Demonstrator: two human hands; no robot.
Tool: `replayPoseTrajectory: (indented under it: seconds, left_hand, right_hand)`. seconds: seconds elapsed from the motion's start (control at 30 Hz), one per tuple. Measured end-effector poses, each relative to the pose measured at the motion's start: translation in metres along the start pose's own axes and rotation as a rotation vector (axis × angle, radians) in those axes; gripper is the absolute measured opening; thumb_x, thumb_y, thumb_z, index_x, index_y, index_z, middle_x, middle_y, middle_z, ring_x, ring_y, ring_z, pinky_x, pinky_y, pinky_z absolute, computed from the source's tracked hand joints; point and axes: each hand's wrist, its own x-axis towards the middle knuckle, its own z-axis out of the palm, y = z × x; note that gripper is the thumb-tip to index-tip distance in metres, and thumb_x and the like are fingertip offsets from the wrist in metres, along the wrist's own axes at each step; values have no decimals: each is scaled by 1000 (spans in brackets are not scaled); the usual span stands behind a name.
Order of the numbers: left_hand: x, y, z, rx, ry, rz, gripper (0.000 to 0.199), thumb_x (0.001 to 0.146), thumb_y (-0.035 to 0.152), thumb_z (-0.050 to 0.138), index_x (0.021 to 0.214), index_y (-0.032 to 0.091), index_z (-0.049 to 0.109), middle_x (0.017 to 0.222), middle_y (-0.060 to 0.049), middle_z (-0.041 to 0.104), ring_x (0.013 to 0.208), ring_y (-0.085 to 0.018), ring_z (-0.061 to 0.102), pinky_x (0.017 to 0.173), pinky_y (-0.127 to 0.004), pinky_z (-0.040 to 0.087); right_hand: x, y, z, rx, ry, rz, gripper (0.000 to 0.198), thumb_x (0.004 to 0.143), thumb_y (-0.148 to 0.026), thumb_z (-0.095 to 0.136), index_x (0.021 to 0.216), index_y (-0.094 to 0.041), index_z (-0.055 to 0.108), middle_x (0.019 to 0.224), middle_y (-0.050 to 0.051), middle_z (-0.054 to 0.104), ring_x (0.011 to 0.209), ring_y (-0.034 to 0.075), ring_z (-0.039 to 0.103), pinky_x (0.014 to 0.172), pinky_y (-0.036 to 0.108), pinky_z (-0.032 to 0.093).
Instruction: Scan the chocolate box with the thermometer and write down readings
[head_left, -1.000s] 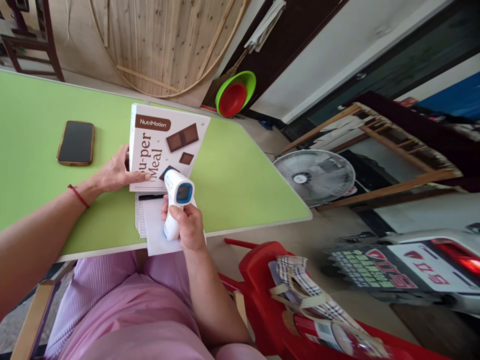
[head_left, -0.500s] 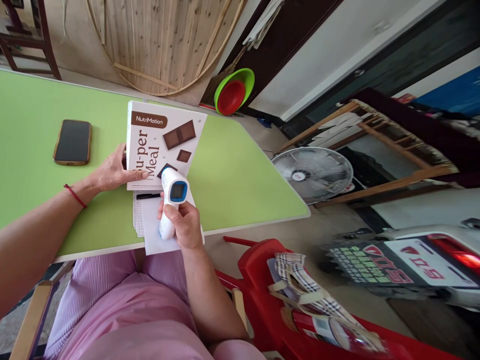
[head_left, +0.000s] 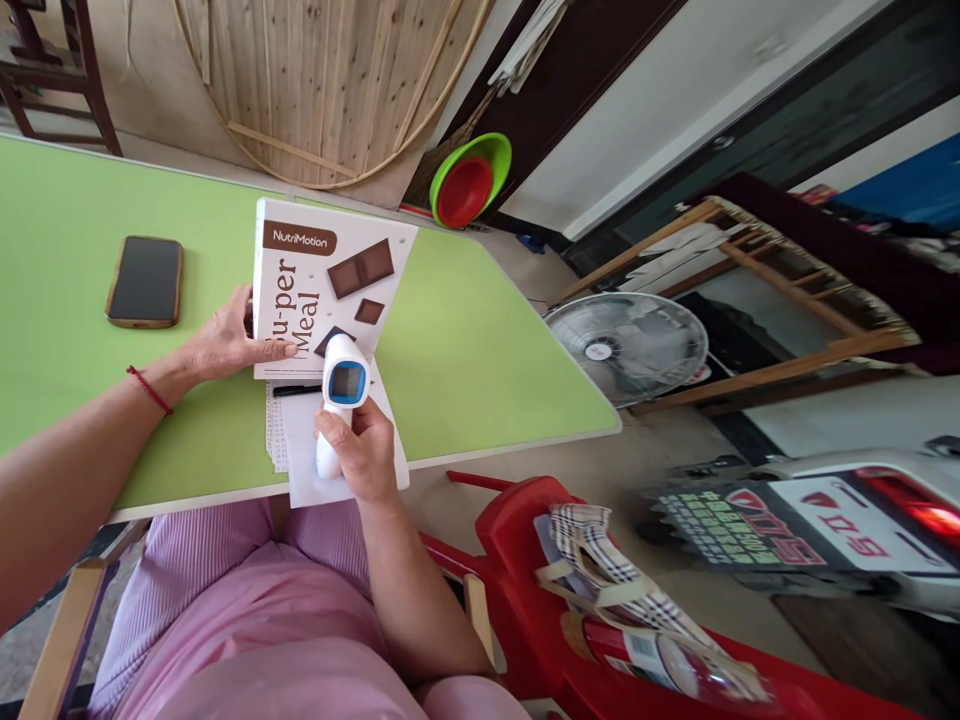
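My left hand (head_left: 232,340) grips the lower left edge of a white box (head_left: 300,290) printed "NutriMotion" and chocolate squares, which stands upright on the green table. Its thumb lies across the front, and the other fingers go behind, out of sight. Wrapped round the handle of a white infrared thermometer (head_left: 330,460) is my right hand (head_left: 364,450). The thermometer's blue-framed screen faces me, and its head overlaps the box's lower right part. Beneath it lie white paper (head_left: 300,475), a printed sheet (head_left: 275,430) and a black pen (head_left: 296,391).
A phone (head_left: 146,280) lies on the green table (head_left: 480,350) to the left. On the floor beyond the right side stands a fan (head_left: 630,340). A red chair (head_left: 517,540) near my right side holds a checked bag (head_left: 600,560) and a bottle (head_left: 652,660).
My right hand has shifted the thermometer slightly left and turned it a little, so its screen faces me more squarely. The left hand and the box have stayed put.
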Motion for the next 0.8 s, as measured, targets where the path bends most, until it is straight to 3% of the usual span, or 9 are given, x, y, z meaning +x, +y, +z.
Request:
replayPoseTrajectory:
  seconds: [0.23,0.47,0.67,0.8]
  left_hand:
    - [-6,-8,-1,19,90,-132,73,63,50,91,118,15,59,112,-13,71,99,-32,68,81,-43,59]
    - [-7,5,0,-86,83,-48,65,67,47,89,116,16,62,112,-12,71,99,-32,69,85,-45,59]
    - [-6,10,-1,-146,86,17,60,70,44,88,116,16,61,115,-12,70,102,-32,69,85,-44,59]
    - [-5,-7,-7,-146,224,37,71,64,40,93,121,19,56,124,-12,65,115,-34,64,93,-47,58]
  right_hand:
    - [-3,-6,-3,-38,-20,-41,34,64,-49,75,73,-21,58,60,-3,56,54,11,47,50,26,42]
    - [-6,-28,-15,-195,29,-222,30,65,-41,78,81,-21,64,68,-2,63,57,11,50,54,25,46]
    - [3,-39,-25,-306,-31,-331,34,69,-46,78,86,-20,66,70,-1,65,60,12,53,56,26,47]
    - [35,-41,-53,-471,23,-490,39,78,-53,71,94,-18,68,74,2,66,63,15,56,58,29,49]
